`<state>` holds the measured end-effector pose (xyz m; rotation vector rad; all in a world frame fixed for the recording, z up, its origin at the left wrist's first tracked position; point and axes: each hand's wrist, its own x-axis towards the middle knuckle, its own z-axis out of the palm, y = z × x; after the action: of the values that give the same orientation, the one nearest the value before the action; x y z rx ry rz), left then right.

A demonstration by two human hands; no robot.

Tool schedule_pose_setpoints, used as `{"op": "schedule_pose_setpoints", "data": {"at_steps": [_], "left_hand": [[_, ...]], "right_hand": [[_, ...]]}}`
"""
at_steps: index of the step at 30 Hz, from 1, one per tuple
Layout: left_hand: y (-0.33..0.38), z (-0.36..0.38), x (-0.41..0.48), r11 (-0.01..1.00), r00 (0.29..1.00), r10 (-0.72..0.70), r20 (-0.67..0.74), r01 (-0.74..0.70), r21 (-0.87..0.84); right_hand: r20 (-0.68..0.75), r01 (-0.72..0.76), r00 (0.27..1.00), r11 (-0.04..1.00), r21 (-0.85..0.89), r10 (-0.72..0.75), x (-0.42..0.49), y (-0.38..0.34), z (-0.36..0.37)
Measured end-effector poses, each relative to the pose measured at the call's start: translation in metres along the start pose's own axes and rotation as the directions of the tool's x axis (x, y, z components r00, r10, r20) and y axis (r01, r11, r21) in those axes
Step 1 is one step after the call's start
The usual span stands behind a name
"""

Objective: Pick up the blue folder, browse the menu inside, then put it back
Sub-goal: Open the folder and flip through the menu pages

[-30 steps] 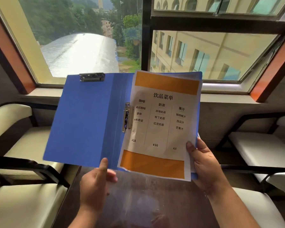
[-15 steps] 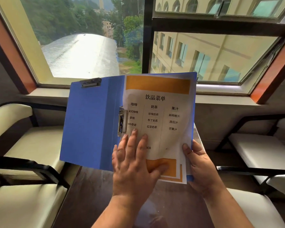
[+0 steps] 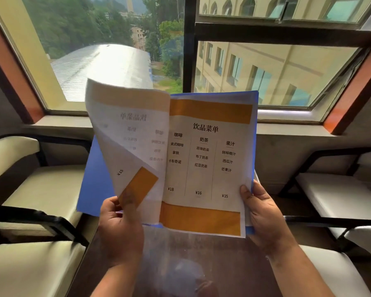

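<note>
The blue folder (image 3: 94, 185) is held open and upright in front of me, above the dark table. My left hand (image 3: 120, 228) pinches the lower corner of the top menu page (image 3: 129, 133), which is flipped over to the left so its print shows through mirrored. Beneath it a second menu page (image 3: 204, 166) lies flat, white with orange bands and three columns of drinks and prices. My right hand (image 3: 263, 213) grips the folder's right edge, thumb on the page. The flipped page hides the folder's clips.
A dark glossy table (image 3: 193, 266) lies below the folder. Cream seats with black armrests stand at left (image 3: 30, 189) and right (image 3: 338, 194). A window sill (image 3: 58, 125) and large windows are straight ahead.
My left hand left the folder's lower edge, pressed onto the top menu page, then lifted that page and turned it over to the left. The right hand kept its grip.
</note>
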<state>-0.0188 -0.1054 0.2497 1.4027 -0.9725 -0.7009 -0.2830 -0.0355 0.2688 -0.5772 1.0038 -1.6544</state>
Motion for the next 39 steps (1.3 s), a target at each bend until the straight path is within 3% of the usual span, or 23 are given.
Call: {"op": "schedule_pose_setpoints", "data": {"at_steps": [4,7,10,12,14,15,17,18,19,20,24,27,31,36,39], "left_hand": [[-0.013,-0.004,0.019,0.987,0.983,-0.158,-0.093,0.157,-0.019],[-0.024,-0.010,0.030,0.929,0.922,-0.348,-0.167,0.316,-0.190],[-0.027,-0.017,0.030,0.937,0.900,-0.336,-0.278,0.290,-0.194],[-0.031,-0.022,0.017,0.988,0.949,-0.152,-0.277,0.138,-0.072],[-0.032,-0.027,-0.005,0.974,0.973,0.203,-0.114,-0.188,0.129],[-0.029,-0.026,-0.016,0.895,0.918,0.397,0.019,-0.391,0.215],[-0.017,-0.015,-0.034,0.656,0.678,0.682,0.274,-0.733,0.181],[-0.010,-0.007,-0.042,0.543,0.554,0.753,0.354,-0.828,0.141],[-0.002,0.005,-0.049,0.473,0.482,0.766,0.425,-0.871,0.135],[0.007,0.015,-0.055,0.436,0.457,0.740,0.493,-0.885,0.165],[0.021,0.036,-0.066,0.392,0.514,0.515,0.686,-0.853,0.346],[0.017,0.037,-0.065,0.418,0.531,0.494,0.689,-0.840,0.347],[0.012,0.036,-0.064,0.473,0.551,0.567,0.612,-0.826,0.306],[0.012,0.034,-0.057,0.457,0.549,0.740,0.388,-0.835,0.307],[0.005,0.028,-0.045,0.520,0.585,0.758,0.290,-0.809,0.272]], "right_hand": [[0.019,-0.020,1.000,1.000,0.017,0.019,0.000,0.000,0.000],[0.021,-0.014,1.000,0.999,0.031,0.013,0.002,0.000,0.001],[0.016,-0.003,1.000,0.999,0.051,0.002,0.004,-0.002,0.002],[0.006,0.002,1.000,0.999,0.043,-0.003,0.005,-0.003,0.003],[-0.008,0.007,1.000,1.000,0.030,-0.006,0.005,-0.003,0.003],[-0.013,0.010,1.000,1.000,0.025,-0.009,0.005,-0.004,0.003],[-0.013,0.018,1.000,1.000,0.022,-0.018,0.006,-0.002,0.005],[-0.008,0.025,1.000,0.999,0.023,-0.025,0.006,-0.001,0.006],[0.001,0.035,0.999,0.999,0.026,-0.035,0.006,0.000,0.008],[0.015,0.044,0.999,0.999,0.027,-0.045,0.005,0.001,0.010],[0.039,0.051,0.998,0.998,0.039,-0.052,0.001,0.000,0.011],[0.033,0.045,0.998,0.998,0.044,-0.047,-0.002,-0.002,0.009],[0.022,0.051,0.998,0.999,-0.003,-0.051,-0.003,0.000,0.010],[0.023,0.063,0.998,0.998,-0.030,-0.063,-0.002,0.001,0.011],[-0.002,0.088,0.996,0.996,-0.031,-0.088,0.000,-0.001,0.008]]}}
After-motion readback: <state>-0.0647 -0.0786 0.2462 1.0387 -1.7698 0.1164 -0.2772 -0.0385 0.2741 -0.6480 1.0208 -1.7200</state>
